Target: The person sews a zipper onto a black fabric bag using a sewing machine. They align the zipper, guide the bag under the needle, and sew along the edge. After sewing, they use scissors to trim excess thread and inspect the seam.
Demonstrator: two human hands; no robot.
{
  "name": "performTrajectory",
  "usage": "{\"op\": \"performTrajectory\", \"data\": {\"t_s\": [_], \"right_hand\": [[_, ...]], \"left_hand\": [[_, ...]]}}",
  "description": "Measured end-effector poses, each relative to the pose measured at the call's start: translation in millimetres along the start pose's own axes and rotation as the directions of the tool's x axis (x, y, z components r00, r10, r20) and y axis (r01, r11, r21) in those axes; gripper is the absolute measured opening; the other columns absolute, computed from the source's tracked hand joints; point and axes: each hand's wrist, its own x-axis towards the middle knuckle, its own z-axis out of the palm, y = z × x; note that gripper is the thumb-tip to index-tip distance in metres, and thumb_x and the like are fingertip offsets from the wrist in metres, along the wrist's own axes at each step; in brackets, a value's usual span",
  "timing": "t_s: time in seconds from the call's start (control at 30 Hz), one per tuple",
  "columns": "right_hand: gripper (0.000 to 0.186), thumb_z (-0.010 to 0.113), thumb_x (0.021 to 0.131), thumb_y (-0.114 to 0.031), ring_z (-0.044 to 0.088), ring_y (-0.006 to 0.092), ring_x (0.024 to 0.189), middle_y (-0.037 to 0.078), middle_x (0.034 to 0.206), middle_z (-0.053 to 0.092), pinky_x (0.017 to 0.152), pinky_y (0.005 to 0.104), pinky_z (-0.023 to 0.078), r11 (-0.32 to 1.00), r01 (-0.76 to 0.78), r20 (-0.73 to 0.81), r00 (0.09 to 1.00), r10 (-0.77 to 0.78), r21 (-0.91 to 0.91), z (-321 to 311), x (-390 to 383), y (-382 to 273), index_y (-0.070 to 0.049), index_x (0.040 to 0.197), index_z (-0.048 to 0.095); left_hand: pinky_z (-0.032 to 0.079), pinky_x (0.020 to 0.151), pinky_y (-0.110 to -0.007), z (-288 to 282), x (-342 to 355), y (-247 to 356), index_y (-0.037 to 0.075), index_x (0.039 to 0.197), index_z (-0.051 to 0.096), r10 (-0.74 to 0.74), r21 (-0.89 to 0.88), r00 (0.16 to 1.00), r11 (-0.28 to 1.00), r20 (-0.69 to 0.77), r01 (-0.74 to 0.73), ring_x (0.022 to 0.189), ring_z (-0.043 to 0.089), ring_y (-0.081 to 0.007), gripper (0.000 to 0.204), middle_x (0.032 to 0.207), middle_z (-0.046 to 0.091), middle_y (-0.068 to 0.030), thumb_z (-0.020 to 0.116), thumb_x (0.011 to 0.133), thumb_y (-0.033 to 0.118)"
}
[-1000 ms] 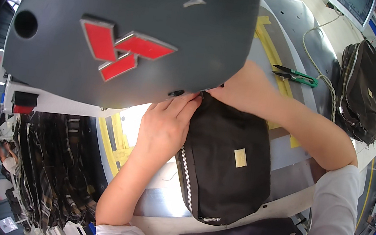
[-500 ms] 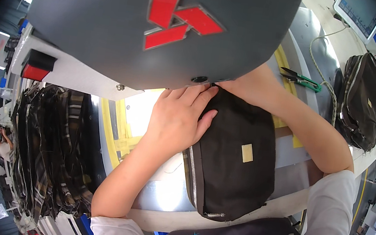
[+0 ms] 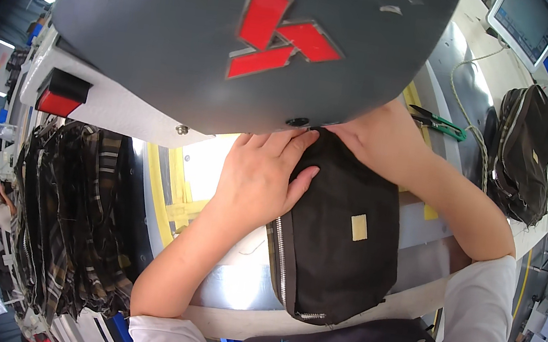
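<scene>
Working both bare hands at the far end of a dark brown zippered bag (image 3: 340,270), which lies on the metal work surface (image 3: 230,290) in front of the person, its top edge running in under a dark grey machine head (image 3: 186,49) with red shapes fixed on it. Left hand (image 3: 255,179) laid palm down along the bag's upper left, fingers side by side and reaching to the machine's lower rim, thumb spread away from them onto the cloth. Right hand (image 3: 381,144) over the bag's upper right corner; its fingertips are hidden by the machine, so cannot tell whether they pinch the fabric. Silver zipper (image 3: 281,262) down the bag's left side, small pale yellow patch (image 3: 358,228) on the top panel. Green-handled snips (image 3: 442,126) just beyond the right forearm, a light cord (image 3: 466,106) near them. Second dark bag (image 3: 528,156) farther right, near a tablet-like screen (image 3: 525,27). Left side: plaid and dark fabric pieces (image 3: 76,228) bunched in a row; yellow tape (image 3: 160,187) on the surface between them and the left hand.
</scene>
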Motion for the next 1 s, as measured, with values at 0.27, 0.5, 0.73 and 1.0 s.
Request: {"op": "performTrajectory", "data": {"t_s": [0.27, 0.5, 0.73, 1.0], "right_hand": [[0.013, 0.062, 0.071, -0.013, 0.055, 0.018, 0.086, 0.002, 0.086, 0.056, 0.07, 0.0296, 0.047, 0.952, 0.196, 0.023, 0.98, -0.196, -0.236, 11.1, -6.8, -8.4, -0.005, 0.081, 0.064], [0.016, 0.062, 0.07, -0.014, 0.053, 0.0176, 0.086, 0.002, 0.089, 0.056, 0.069, 0.0279, 0.046, 0.924, 0.234, 0.092, 0.972, -0.216, -0.302, 6.7, -11.8, -13.0, -0.004, 0.082, 0.067], [0.014, 0.062, 0.071, -0.014, 0.052, 0.0175, 0.086, 0.002, 0.091, 0.056, 0.068, 0.0275, 0.045, 0.918, 0.24, 0.114, 0.97, -0.214, -0.317, 6.5, -13.6, -13.7, -0.005, 0.08, 0.068], [0.011, 0.062, 0.069, -0.013, 0.053, 0.0169, 0.083, 0.002, 0.087, 0.055, 0.066, 0.027, 0.045, 0.908, 0.228, 0.132, 0.972, -0.193, -0.351, 8.8, -14.6, -16.5, -0.005, 0.077, 0.066]], "left_hand": [[0.047, 0.087, -0.039, -1.4, 0.2, 0.9, 0.004, 0.115, 0.063, 0.006, 0.026, 1.0, 1.0, 0.009, -0.006, 0.101, 0.058, -0.0275, 0.042, 0.11, 0.06, -0.0082, 0.071, 0.077, 0.021], [0.048, 0.09, -0.039, -4.3, -6.9, 5.7, 0.004, 0.114, 0.063, -0.074, -0.064, 0.997, 0.995, 0.024, 0.075, 0.104, 0.061, -0.0293, 0.041, 0.117, 0.062, -0.0093, 0.071, 0.076, 0.016], [0.048, 0.087, -0.038, -2.6, -6.7, -0.9, -0.001, 0.11, 0.064, -0.024, -0.04, 1.0, 0.999, -0.016, 0.023, 0.098, 0.062, -0.0264, 0.041, 0.109, 0.064, -0.0108, 0.073, 0.073, 0.016], [0.043, 0.1, -0.041, -3.9, -4.9, 4.9, 0.003, 0.109, 0.065, -0.05, 0.032, 0.998, 0.998, 0.049, 0.048, 0.106, 0.061, -0.026, 0.04, 0.118, 0.063, -0.0077, 0.073, 0.073, 0.017]]}}
